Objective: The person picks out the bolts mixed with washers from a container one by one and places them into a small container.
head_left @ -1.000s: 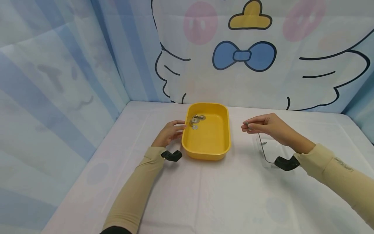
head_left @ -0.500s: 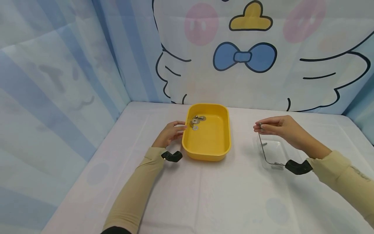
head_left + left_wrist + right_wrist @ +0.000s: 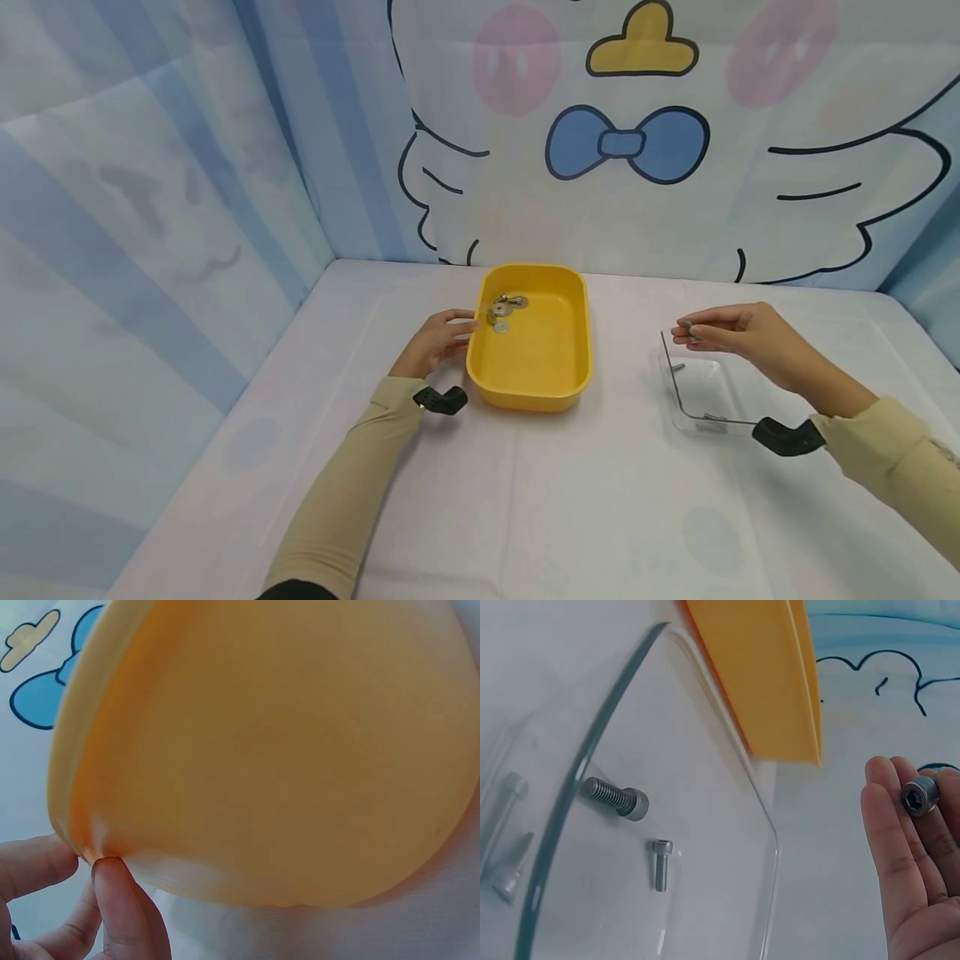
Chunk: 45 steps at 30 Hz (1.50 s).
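Observation:
My left hand [image 3: 437,342] pinches the left rim of a yellow plastic tray [image 3: 536,387] between thumb and fingers; the left wrist view shows the tray's wall close up. Inside that tray, several metal washers and screws [image 3: 502,308] lie in a cluster at the left. Held in the fingertips of my right hand [image 3: 738,333] is a socket-head screw [image 3: 919,798], its hex recess visible and its shank hidden by the fingers. The hand is raised above the far side of a clear plastic box [image 3: 708,383]. A thick socket-head screw [image 3: 619,799] and a smaller one [image 3: 661,864] lie in the box.
White cloth covers the table [image 3: 585,500]. Printed fabric [image 3: 630,225] hangs behind it and another panel [image 3: 150,250] along the left. The yellow tray stands left of the clear box, with a stretch of cloth between them.
My right hand has shifted to the right with the screw, from beside the clear box to above it. My left hand and the yellow tray stay where they were.

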{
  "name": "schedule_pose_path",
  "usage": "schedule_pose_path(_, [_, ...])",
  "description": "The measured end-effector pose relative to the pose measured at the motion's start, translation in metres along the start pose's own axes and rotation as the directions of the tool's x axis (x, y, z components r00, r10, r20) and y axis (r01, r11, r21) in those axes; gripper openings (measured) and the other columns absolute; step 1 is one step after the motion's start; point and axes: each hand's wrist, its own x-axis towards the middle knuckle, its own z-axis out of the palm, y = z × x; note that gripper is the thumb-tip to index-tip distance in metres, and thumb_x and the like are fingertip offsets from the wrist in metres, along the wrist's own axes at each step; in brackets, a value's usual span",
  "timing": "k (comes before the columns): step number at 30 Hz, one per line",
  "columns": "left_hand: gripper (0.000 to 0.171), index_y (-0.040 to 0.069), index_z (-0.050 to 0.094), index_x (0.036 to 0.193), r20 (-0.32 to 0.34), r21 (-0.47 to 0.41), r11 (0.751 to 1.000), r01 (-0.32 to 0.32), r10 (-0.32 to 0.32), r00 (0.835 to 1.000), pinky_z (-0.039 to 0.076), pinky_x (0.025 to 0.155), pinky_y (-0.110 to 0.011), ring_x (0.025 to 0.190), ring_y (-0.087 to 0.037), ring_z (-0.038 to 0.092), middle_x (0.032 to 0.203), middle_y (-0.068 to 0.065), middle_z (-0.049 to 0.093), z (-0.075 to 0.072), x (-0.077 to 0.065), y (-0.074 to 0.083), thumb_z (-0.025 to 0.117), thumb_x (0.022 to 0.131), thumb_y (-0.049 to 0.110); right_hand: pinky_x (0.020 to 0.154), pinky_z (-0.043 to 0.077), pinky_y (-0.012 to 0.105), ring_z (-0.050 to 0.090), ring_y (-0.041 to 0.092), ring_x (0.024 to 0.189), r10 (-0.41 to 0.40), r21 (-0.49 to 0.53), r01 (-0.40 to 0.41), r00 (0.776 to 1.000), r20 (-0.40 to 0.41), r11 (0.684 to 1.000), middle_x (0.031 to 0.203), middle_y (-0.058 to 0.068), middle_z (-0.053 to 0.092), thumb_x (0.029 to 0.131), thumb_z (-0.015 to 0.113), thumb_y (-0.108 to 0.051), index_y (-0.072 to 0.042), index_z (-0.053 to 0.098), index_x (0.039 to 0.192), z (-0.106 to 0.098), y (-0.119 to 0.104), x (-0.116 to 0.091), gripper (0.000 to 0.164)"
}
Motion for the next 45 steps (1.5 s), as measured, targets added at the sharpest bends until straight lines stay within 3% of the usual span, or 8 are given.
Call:
schedule_pose_path(14, [0.043, 0.011, 0.050, 0.133, 0.002, 0.008, 1.000, -0.007, 0.007, 1.000, 0.051, 0.091, -0.028, 0.091, -0.015, 0.057, 0.131, -0.009, 0.053, 0.000, 0.000, 0.000, 0.062, 0.091, 0.019, 0.077, 0.047, 0.005, 0.066, -0.002, 0.090, 0.039, -0.061, -0.040, 0.999, -0.012, 0.997, 0.099, -0.024, 0.067, 0.094, 0.058, -0.023, 0.010, 0.053, 0.125, -0.004, 0.012, -0.010, 0.046])
schedule_pose_path(30, [0.045, 0.011, 0.050, 0.132, -0.007, 0.018, 1.000, -0.015, 0.015, 1.000, 0.049, 0.096, -0.031, 0.096, -0.017, 0.057, 0.132, -0.009, 0.052, 0.000, 0.000, -0.001, 0.063, 0.090, 0.020, 0.077, 0.048, 0.005, 0.067, -0.001, 0.091, 0.070, -0.065, -0.071, 0.997, -0.019, 0.995, 0.097, -0.023, 0.067, 0.094, 0.058, -0.024, 0.010, 0.053, 0.124, -0.003, 0.025, -0.014, 0.046])
schedule_pose_path(45, [0.044, 0.011, 0.051, 0.132, -0.011, 0.021, 1.000, -0.013, 0.013, 1.000, 0.050, 0.094, -0.029, 0.092, -0.016, 0.056, 0.132, -0.009, 0.052, 0.000, 0.002, -0.002, 0.063, 0.090, 0.020, 0.076, 0.049, 0.006, 0.066, -0.002, 0.090, 0.092, -0.055, -0.093, 0.996, -0.009, 0.994, 0.097, -0.023, 0.067, 0.094, 0.058, -0.023, 0.012, 0.051, 0.125, -0.004, 0.039, -0.014, 0.047])
